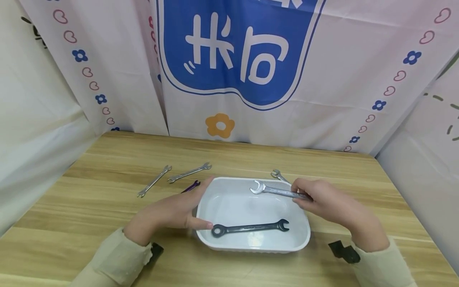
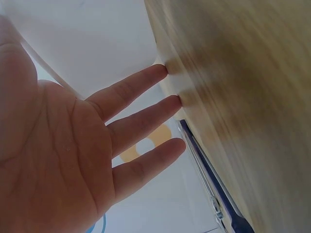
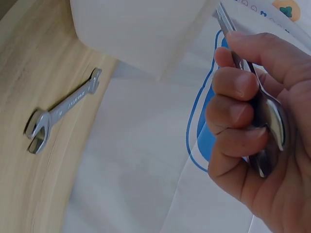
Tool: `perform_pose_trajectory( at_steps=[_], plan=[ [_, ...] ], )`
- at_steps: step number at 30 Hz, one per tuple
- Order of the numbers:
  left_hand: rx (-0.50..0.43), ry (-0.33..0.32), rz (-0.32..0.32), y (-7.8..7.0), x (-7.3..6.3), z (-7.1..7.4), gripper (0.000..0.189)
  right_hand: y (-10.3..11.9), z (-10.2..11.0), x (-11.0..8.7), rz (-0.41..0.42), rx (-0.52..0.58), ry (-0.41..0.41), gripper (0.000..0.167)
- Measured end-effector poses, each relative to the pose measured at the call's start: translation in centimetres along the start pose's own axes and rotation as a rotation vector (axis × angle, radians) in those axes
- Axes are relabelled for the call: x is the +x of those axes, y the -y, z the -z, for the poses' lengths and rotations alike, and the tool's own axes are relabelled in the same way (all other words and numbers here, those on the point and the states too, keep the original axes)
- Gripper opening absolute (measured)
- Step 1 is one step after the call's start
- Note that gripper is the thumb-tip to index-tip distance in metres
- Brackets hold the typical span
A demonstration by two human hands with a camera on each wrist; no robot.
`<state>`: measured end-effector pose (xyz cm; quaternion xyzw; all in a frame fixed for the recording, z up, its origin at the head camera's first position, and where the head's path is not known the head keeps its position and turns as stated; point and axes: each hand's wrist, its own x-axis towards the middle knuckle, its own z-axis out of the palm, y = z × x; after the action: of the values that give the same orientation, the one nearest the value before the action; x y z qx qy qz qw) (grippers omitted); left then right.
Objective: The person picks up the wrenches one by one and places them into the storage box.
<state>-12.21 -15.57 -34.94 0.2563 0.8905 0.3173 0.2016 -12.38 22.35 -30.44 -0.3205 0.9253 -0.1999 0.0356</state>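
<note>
The silver wrench [image 1: 281, 192] is held up above a big wooden table [image 1: 358, 179], and I am looking at it from far away. On the table sits a white tub [image 1: 233, 205], longer from side to side than from front to back. The left hand [image 1: 175, 211] is spread wide at the tub's left side, fingers straight, thumb over the rim, with no wrench in it. The right hand [image 1: 324, 199] is on the other side, its fingers curled round one end of the silver wrench. A black wrench [image 1: 251, 228] lies in the front part of the tub, side to side, its ring end just beside the left thumb.

I think this matters most: the silver wrench points left from the right hand, nearly along the tub's long way, its mouth over the back part. I can't tell if it touches the rim. The left hand is well apart from it.

Behind the tub a stubby wrench [image 1: 277, 174] peeks out. On the left lie one thin wrench [image 1: 188, 173], another thin wrench [image 1: 155, 181] and a bit of a purple wrench [image 1: 191, 186].
</note>
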Motion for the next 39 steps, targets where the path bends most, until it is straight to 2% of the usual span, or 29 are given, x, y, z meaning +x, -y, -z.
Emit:
perform_pose_trajectory(
  at_steps=[9,18,27,34,39],
  plan=[
    [-0.008,-0.004,-0.001,-0.1,0.0,0.0,0.121,1.1,-1.0,0.3,0.081,0.011,0.030,0.006],
    [-0.002,-0.003,0.020,-0.2,-0.1,0.0,0.122,2.2,-1.9,1.0,0.076,0.088,0.156,0.006],
    [0.010,-0.007,0.027,-0.2,-0.1,0.0,0.122,2.8,-2.9,1.1,0.183,0.142,0.168,0.004],
    [0.007,-0.012,0.003,-0.1,-0.1,0.0,0.120,3.2,-3.8,1.4,0.168,0.152,0.245,0.009],
    [0.002,-0.010,-0.001,-0.2,-0.1,0.0,0.118,3.1,-4.3,1.5,0.193,0.143,0.267,0.011]
  ],
)
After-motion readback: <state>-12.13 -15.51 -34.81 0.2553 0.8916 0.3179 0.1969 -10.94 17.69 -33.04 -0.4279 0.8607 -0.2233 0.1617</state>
